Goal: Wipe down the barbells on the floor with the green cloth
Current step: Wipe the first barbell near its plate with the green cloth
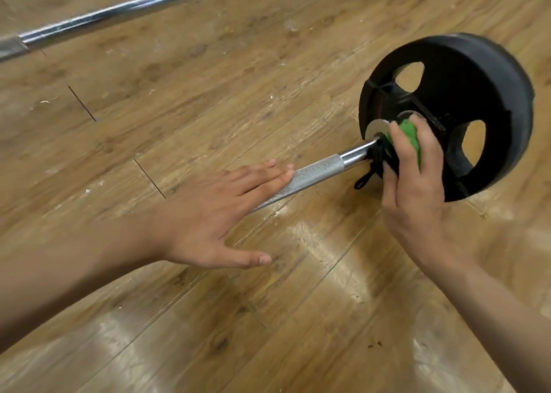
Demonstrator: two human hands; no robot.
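Fingers (pixel 398 137) of the right hand (pixel 417 189) curled round the green cloth (pixel 411 136) at the weight plate (pixel 483 73) hub.
Barbell (pixel 319 167) shaft runs away from the plate toward lower left; left hand (pixel 208 222), fingers straight, rests flat on it, farther from the plate.

Bunched green cloth (pixel 410 137) at the hub of a black-plated knurled chrome barbell (pixel 313 172); second chrome bar (pixel 119 7) well apart.
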